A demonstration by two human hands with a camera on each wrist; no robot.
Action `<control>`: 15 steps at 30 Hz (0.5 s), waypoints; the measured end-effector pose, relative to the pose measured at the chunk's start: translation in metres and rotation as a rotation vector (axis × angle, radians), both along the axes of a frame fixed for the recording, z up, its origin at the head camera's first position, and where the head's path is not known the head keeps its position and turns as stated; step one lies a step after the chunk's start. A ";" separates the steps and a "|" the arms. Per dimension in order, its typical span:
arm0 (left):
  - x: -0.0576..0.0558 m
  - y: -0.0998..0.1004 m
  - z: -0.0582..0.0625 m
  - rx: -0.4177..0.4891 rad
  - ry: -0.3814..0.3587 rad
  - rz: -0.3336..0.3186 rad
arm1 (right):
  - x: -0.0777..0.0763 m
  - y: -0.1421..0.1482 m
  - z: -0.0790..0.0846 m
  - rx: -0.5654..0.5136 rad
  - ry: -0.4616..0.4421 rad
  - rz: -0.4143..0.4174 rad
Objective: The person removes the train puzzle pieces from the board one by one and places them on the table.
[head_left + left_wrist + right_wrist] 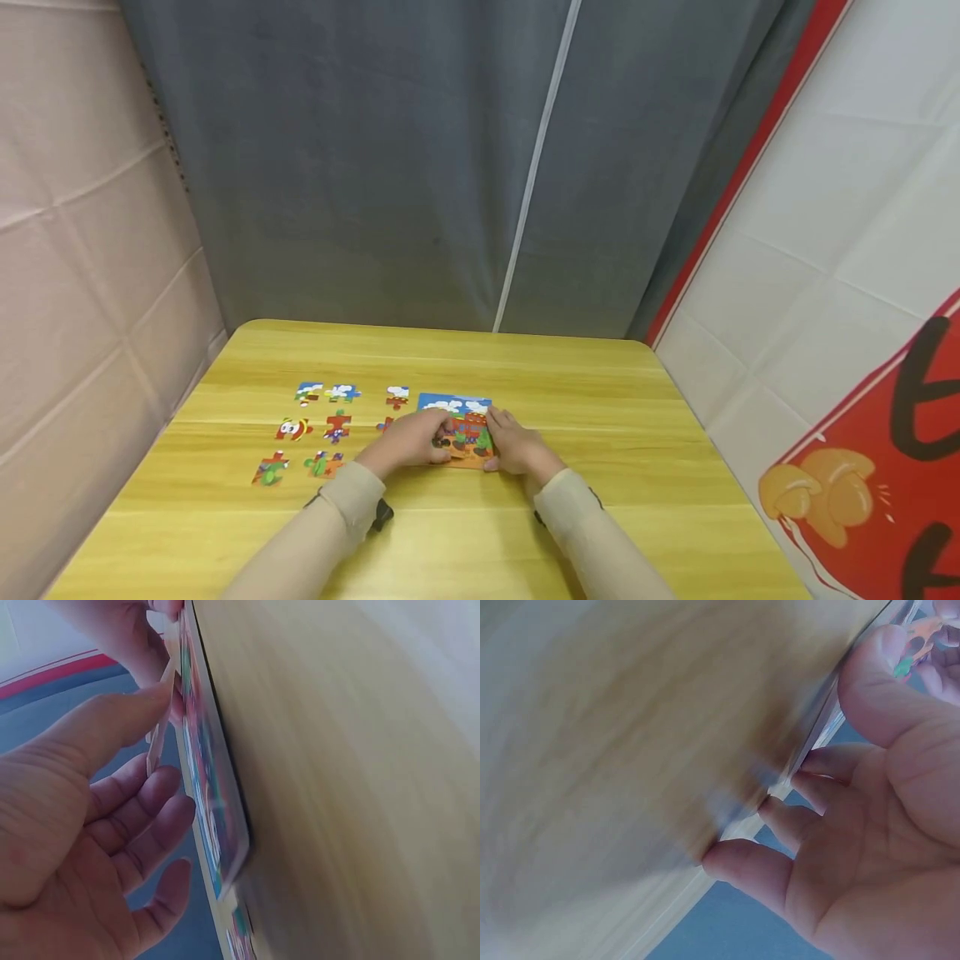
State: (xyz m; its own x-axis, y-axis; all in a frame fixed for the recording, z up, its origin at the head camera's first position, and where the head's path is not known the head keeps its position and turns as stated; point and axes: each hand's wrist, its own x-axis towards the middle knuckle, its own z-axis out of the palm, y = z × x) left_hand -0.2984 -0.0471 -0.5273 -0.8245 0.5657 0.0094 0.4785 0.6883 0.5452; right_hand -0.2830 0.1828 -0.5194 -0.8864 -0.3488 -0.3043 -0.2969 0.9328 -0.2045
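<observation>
Over the front left of a jigsaw puzzle board [474,407], my left hand [408,439] pinches a puzzle piece [156,742] between thumb and fingers. The piece is tilted up, seen almost edge-on in the left wrist view; its orange face [924,628] shows in the right wrist view. The board lies flat, with a printed picture of blue sky, clouds and red shapes. My right hand [516,443] rests along the board's right edge, thumb near the front corner and other fingertips down at the table. The left hand covers part of the board's left side.
Several loose puzzle pieces lie spread in rows on the wooden table [637,500] left of the board, among them a face piece [292,428] and a green-and-orange piece [325,464]. One cloud piece [397,397] lies close to the board. A grey curtain [375,167] hangs behind the table.
</observation>
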 end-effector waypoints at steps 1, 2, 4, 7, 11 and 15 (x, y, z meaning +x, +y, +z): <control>0.000 -0.003 -0.001 -0.002 0.002 0.003 | 0.000 0.000 0.000 0.003 -0.001 0.000; 0.000 -0.005 -0.001 -0.002 0.002 0.003 | 0.000 0.000 0.000 0.006 -0.001 0.001; 0.001 -0.011 -0.001 -0.006 0.005 0.012 | 0.001 0.000 -0.001 0.010 -0.002 0.003; 0.002 -0.021 0.001 -0.017 -0.001 0.036 | 0.000 0.000 -0.002 0.012 -0.002 0.005; 0.003 -0.032 0.005 -0.028 0.004 0.048 | 0.000 0.001 0.000 0.012 0.002 0.005; 0.003 -0.040 0.006 -0.012 0.007 0.048 | 0.000 0.002 0.000 0.017 0.008 0.004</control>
